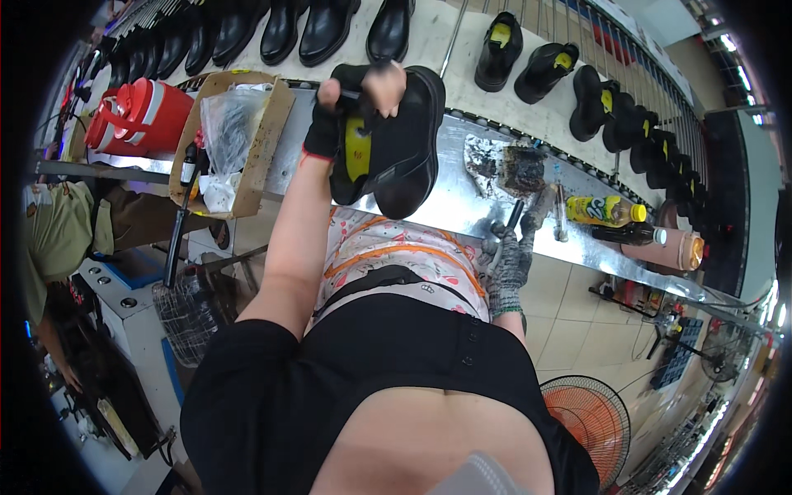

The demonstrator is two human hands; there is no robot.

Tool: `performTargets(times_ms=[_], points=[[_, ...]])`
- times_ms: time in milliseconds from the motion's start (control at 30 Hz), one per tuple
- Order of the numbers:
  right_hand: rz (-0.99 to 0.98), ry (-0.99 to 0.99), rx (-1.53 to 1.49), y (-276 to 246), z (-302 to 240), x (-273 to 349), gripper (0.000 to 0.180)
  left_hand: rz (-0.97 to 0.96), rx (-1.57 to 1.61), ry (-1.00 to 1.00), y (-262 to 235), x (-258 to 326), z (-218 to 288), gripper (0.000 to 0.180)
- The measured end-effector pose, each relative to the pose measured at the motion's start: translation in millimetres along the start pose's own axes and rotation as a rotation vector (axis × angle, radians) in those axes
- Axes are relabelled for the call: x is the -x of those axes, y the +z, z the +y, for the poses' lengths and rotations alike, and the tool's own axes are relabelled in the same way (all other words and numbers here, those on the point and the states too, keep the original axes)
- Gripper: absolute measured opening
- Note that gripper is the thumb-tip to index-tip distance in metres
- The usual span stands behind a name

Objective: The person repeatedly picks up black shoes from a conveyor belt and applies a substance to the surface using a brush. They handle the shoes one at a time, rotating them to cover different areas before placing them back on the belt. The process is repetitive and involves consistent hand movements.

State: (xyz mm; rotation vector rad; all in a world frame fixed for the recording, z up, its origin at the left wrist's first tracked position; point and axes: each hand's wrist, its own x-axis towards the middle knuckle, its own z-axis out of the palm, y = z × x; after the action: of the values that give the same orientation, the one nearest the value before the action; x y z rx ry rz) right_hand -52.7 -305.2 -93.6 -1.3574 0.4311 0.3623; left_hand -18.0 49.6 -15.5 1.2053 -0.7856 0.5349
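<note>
We see a long shiny metal workbench (462,206) running across the view, with a pale conveyor shelf (437,41) behind it carrying rows of black shoes (326,29). Next in size, a black chunky-soled shoe with a yellow insole (388,144) is held up above the bench's near edge, sole turned to the right. Our left hand (363,95), in a black fingerless glove, is closed around the shoe's upper rim. To the left sit a brown cardboard box with plastic bags inside (235,140) and a red plastic jug (140,115). Our right hand (510,256), in a grey knitted glove, grips a dark-handled brush tool (511,219) at the bench's front edge, just below a blackened glue-smeared pad (507,169). A small yellow-labelled bottle (606,210) lies further right.
</note>
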Motion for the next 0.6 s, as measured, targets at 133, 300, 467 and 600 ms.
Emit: performTargets(times_ms=[133,300,467,600], points=[[0.103,-0.184,0.003,7,-10,11,0.043,-0.004,0.054,-0.129,11,4,14,0.079],[0.034,-0.056,-0.041,-26,4,-8,0.032,-0.127,0.231,-0.11,26,-4,3,0.076],[0.014,-0.287,-0.036,-12,-27,1,0.027,-0.339,0.273,-0.096,28,-16,-8,0.076],[0.013,-0.083,0.012,-15,-19,6,0.025,-0.304,0.271,-0.161,37,-16,-4,0.078]])
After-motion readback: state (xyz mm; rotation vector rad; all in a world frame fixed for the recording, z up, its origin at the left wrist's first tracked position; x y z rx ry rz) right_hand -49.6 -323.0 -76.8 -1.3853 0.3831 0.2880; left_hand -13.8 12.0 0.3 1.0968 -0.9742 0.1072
